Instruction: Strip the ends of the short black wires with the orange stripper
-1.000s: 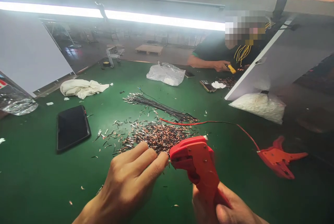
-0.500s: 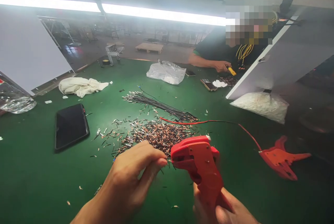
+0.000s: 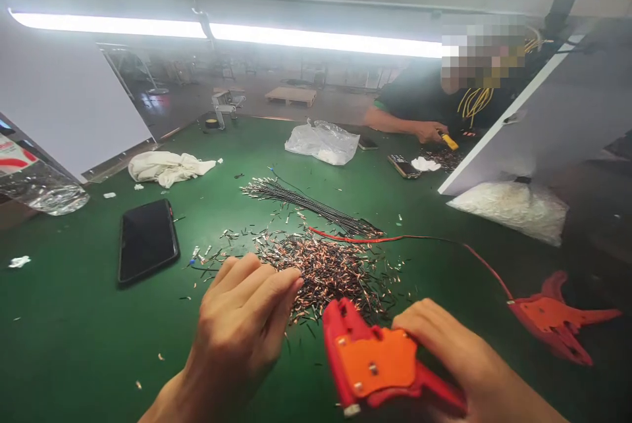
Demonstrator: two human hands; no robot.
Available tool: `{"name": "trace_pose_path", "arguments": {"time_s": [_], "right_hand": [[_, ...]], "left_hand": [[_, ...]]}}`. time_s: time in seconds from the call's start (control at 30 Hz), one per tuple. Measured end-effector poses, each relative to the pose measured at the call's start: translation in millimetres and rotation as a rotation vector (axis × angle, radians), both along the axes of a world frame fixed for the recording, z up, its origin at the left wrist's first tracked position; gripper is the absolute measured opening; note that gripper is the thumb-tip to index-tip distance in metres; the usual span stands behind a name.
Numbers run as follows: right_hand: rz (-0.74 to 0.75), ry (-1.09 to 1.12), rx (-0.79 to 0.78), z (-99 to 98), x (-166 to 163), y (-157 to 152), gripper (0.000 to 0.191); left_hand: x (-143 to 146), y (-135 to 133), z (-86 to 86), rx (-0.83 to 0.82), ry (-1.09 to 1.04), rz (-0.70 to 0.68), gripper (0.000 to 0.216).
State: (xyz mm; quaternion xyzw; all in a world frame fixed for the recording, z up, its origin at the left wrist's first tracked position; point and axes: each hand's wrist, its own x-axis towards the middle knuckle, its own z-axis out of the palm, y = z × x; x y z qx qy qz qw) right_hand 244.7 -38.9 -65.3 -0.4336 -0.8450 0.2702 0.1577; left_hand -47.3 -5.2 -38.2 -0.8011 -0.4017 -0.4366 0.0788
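Note:
My left hand (image 3: pixel 241 318) is closed in a pinch over the near left side of a heap of wire scraps (image 3: pixel 330 272). A thin black wire (image 3: pixel 210 269) with a blue tip sticks out on its left side; the rest is hidden in the fingers. My right hand (image 3: pixel 444 344) grips a red and orange wire stripper (image 3: pixel 378 367) by its handles. The tool lies tilted, its nose toward the scraps, apart from my left hand. Beyond the heap lies a bundle of black wires (image 3: pixel 316 208) with metal terminals at the left ends and copper showing at the right.
A second wire stripper (image 3: pixel 553 318) lies at the right, a red cord (image 3: pixel 375 239) running from it. A phone (image 3: pixel 148 242), white cloth (image 3: pixel 170 168), plastic bag (image 3: pixel 323 141) and filled bag (image 3: pixel 513 206) lie around. Across the table, a co-worker's hand (image 3: pixel 432 132) holds a yellow tool.
The wire stripper has swung from upright to tilted and moved down, away from my left hand. My left hand has turned and risen slightly, and the blue wire tip now shows farther left.

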Motion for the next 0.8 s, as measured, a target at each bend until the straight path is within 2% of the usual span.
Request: {"name": "trace_pose_path", "arguments": {"time_s": [0.07, 0.13, 0.23, 0.33, 0.43, 0.53, 0.63, 0.8], "right_hand": [[0.051, -0.116, 0.265, -13.9, -10, 0, 0.031], [0.126, -0.169, 0.408, -28.2, -23, -2, 0.039], [0.147, -0.191, 0.509, -39.0, -37, -5, 0.056], [0.100, -0.175, 0.544, -34.4, -42, -6, 0.069], [-0.062, -0.052, 0.514, -22.5, -44, -9, 0.057], [-0.206, 0.154, 0.504, -13.1, -48, -10, 0.031], [-0.227, 0.285, 0.523, -10.3, -56, -11, 0.024], [-0.254, 0.309, 0.527, -12.9, -66, -12, 0.019]], "left_hand": [[1, 0, -1.4, 0.018, 0.031, -0.005, 0.011], [3, 0, -3.6, 0.037, 0.061, -0.015, 0.011], [6, 0, -8.3, 0.054, 0.103, -0.062, 0.012], [10, -1, -13.6, 0.038, 0.160, -0.169, 0.012], [15, -5, -17.7, 0.018, 0.225, -0.263, 0.022], [21, -8, -20.0, 0.017, 0.240, -0.322, 0.026], [27, -11, -20.2, 0.021, 0.251, -0.370, 0.029], [31, -14, -20.7, 0.021, 0.256, -0.406, 0.031]]}}
